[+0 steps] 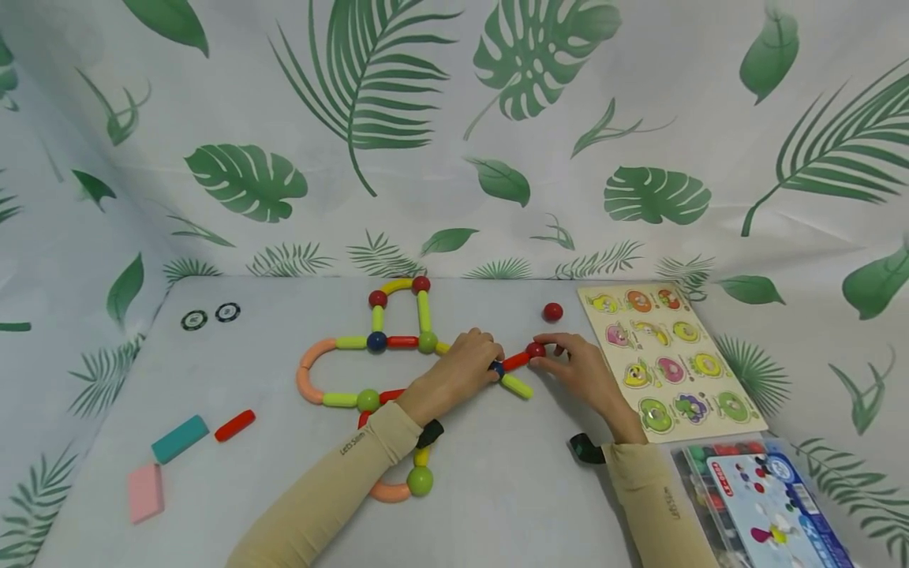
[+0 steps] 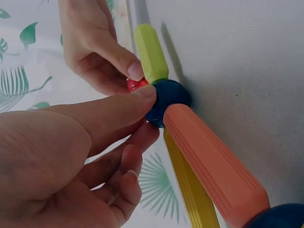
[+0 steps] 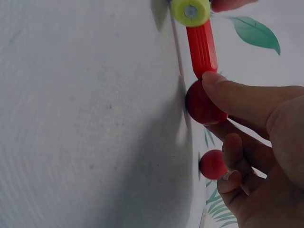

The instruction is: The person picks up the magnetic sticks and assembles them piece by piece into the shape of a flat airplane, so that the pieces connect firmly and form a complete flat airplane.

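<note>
My left hand (image 1: 458, 371) pinches a dark blue ball (image 2: 173, 97) between thumb and fingers. From that ball run a lime rod (image 2: 152, 54), a salmon rod (image 2: 213, 164), a yellow rod (image 2: 190, 183) and a red rod (image 1: 516, 360). At the red rod's far end, my right hand (image 1: 585, 375) pinches a red ball (image 3: 202, 102) by thumb and fingertips; ball and rod meet. These pieces belong to a larger figure of rods and balls, with a lime ball (image 1: 428, 341) and another blue ball (image 1: 376, 341). My left forearm hides part of it.
A loose red ball (image 1: 552, 312) lies behind the right hand. Right of it are a fruit puzzle board (image 1: 682, 363) and a boxed set (image 1: 774, 505). At left lie a red rod (image 1: 235, 425), a teal block (image 1: 181, 439), a pink block (image 1: 146, 494) and two round chips (image 1: 228, 312).
</note>
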A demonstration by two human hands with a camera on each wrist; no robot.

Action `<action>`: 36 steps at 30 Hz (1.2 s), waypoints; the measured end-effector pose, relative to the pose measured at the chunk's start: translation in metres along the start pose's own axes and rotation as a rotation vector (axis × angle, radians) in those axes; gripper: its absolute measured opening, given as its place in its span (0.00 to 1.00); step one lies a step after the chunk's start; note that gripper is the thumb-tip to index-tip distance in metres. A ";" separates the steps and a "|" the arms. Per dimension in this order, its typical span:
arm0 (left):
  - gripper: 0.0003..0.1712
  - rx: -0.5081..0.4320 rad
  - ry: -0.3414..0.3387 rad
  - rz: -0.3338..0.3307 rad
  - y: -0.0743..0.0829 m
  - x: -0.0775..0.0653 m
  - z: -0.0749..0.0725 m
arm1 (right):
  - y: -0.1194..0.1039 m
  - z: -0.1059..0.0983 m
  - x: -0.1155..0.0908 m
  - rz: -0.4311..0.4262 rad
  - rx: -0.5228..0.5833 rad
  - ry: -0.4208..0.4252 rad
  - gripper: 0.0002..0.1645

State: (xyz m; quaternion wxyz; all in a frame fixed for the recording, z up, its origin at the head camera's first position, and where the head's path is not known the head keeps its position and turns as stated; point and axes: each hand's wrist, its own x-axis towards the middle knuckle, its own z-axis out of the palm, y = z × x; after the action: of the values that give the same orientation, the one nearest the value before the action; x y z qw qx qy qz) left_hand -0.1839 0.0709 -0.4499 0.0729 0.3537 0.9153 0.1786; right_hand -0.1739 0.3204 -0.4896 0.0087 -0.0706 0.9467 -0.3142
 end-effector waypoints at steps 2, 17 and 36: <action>0.14 0.002 0.000 -0.003 0.000 0.000 0.000 | -0.002 0.001 0.000 -0.003 -0.010 0.003 0.26; 0.13 -0.018 -0.009 -0.016 -0.003 0.001 0.001 | 0.009 -0.010 0.009 0.050 0.060 0.055 0.25; 0.13 -0.032 -0.001 -0.015 -0.001 -0.001 0.000 | 0.022 -0.014 0.052 0.208 0.053 0.197 0.29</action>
State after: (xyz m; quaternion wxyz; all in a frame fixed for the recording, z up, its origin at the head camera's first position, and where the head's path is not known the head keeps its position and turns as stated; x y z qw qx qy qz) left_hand -0.1837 0.0695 -0.4502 0.0803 0.3456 0.9149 0.1924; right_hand -0.2293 0.3394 -0.4899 -0.0498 0.0592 0.9366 -0.3418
